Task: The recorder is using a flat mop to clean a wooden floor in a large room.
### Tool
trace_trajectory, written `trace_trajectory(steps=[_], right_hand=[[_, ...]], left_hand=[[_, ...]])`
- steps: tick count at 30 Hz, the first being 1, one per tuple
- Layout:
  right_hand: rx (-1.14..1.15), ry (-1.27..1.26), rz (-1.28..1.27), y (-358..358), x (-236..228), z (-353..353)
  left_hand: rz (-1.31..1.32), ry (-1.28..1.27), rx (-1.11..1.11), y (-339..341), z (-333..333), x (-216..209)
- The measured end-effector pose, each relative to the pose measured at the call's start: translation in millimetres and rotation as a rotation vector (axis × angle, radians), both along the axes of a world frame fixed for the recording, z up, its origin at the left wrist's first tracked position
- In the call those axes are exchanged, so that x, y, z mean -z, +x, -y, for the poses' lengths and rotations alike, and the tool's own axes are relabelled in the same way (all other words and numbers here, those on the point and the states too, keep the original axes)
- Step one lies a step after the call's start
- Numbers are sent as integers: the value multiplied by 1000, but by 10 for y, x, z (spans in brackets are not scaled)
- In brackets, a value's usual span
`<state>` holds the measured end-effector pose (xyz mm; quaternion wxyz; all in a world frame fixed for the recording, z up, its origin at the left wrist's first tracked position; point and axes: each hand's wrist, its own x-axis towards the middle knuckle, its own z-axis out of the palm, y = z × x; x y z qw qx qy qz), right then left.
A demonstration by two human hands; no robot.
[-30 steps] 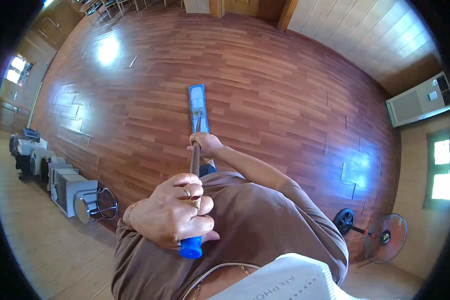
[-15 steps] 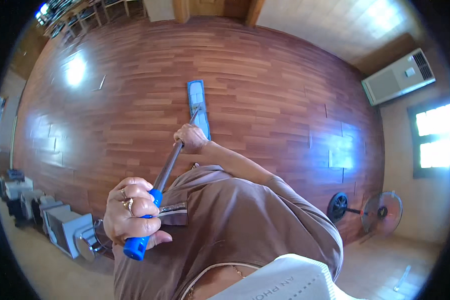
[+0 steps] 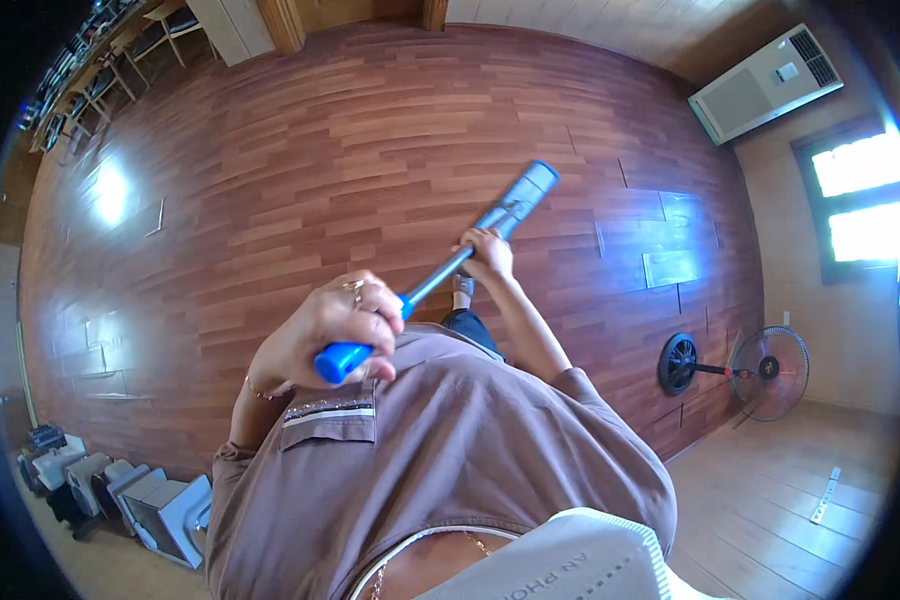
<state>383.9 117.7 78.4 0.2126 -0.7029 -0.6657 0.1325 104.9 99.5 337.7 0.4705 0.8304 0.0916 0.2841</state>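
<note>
A flat mop [image 3: 518, 200] with a blue-edged head lies at a slant on the wooden floor ahead, to the right of the middle. Its metal pole [image 3: 438, 277] runs back towards my chest. My left hand [image 3: 352, 318], with a ring on a finger, wraps round the blue grip [image 3: 342, 362] at the pole's upper end. Lower on the pole, close to the mop head, my right hand [image 3: 488, 255] is closed round it. My foot [image 3: 463, 285] shows just below the right hand.
A standing fan [image 3: 768, 368] with a round black base [image 3: 678, 364] is at the right. An air conditioner [image 3: 770, 82] stands by the far right wall, near a bright window [image 3: 860, 198]. Several grey and white boxy items [image 3: 160, 510] line the lower left; chairs [image 3: 175, 30] stand far left.
The mop head has swung to the right and tilted from nearly straight ahead to a slant. Both hands have moved right with the pole, the left one also farther forward.
</note>
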Motion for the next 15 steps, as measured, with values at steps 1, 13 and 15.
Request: trace_trajectory(steps=[1, 13, 15], right_hand=[[63, 1, -28, 171, 84, 78], [418, 7, -104, 1762, 792, 460], [397, 25, -105, 1890, 826, 445]], left_hand=[[17, -44, 25, 119, -67, 76], [-134, -188, 244, 1321, -436, 568], [-106, -157, 226, 1408, -433, 606]])
